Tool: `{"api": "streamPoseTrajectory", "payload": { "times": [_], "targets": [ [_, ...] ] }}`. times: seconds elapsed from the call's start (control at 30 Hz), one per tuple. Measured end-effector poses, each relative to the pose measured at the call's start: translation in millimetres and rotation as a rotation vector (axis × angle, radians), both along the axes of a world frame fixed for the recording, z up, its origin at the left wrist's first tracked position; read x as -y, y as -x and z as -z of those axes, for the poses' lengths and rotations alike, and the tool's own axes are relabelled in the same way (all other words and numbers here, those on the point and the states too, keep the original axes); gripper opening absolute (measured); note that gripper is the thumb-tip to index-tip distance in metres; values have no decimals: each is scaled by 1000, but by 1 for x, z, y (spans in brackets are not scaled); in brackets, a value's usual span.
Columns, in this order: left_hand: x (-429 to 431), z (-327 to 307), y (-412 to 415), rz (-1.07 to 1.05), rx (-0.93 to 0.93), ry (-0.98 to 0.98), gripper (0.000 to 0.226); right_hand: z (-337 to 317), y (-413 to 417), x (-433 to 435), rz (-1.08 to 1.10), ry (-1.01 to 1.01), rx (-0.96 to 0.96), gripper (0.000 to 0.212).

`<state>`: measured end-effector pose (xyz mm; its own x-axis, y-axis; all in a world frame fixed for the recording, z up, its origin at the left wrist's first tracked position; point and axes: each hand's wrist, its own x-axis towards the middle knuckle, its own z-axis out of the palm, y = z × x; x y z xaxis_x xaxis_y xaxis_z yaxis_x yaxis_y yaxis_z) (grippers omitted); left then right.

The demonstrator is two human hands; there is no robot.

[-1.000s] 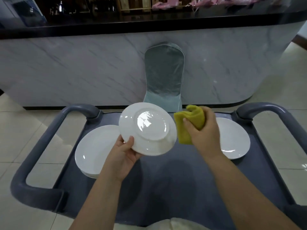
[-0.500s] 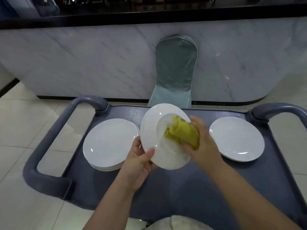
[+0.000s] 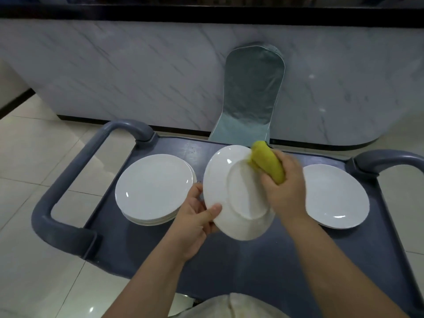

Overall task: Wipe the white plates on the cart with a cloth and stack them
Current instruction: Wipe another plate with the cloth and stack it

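Observation:
My left hand (image 3: 196, 222) grips the lower left rim of a white plate (image 3: 231, 198), which is tilted above the middle of the grey cart (image 3: 229, 267) with its underside toward me. A bunched yellow cloth (image 3: 268, 165) is gripped in my right hand (image 3: 285, 187) and pressed against the plate's upper right edge. A stack of white plates (image 3: 153, 188) lies on the cart's left side. On the right side lies a single white plate (image 3: 337, 196).
The cart has curved grey handles at the left (image 3: 68, 180) and right (image 3: 387, 161). A chair with a teal cover (image 3: 251, 97) stands just behind the cart against a marble-look counter front (image 3: 137, 72). Pale floor tiles surround the cart.
The plate has turned from face-up to underside toward me. My right hand brought the cloth onto the plate and slid it from the centre to the upper right edge.

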<state>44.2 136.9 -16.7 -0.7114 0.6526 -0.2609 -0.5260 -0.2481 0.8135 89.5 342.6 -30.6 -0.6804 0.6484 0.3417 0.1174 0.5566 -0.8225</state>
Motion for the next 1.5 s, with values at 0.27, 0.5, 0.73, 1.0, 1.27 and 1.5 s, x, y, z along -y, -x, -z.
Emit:
{"api": "streamPoseTrajectory", "payload": {
  "times": [0.27,0.5,0.73,1.0,1.27,1.5],
  "targets": [
    [3,-4,18,-78,37,-46,35,28,-31,22,-164,-247,-44,44],
    [-10,-2,14,-91,0,-63,38,-1,-2,45,-317,-245,-100,38],
    [-5,-1,11,49,-76,44,39,24,-25,-13,-39,-191,-116,37],
    [-5,-11,16,-10,-41,-8,37,10,-26,29,-372,-542,-186,35],
    [-8,-19,2,120,-173,145,45,-22,10,-9,-104,-138,-124,39],
    [-5,-15,4,61,-186,164,49,-25,25,20,-467,-464,-201,35]
  ]
}}
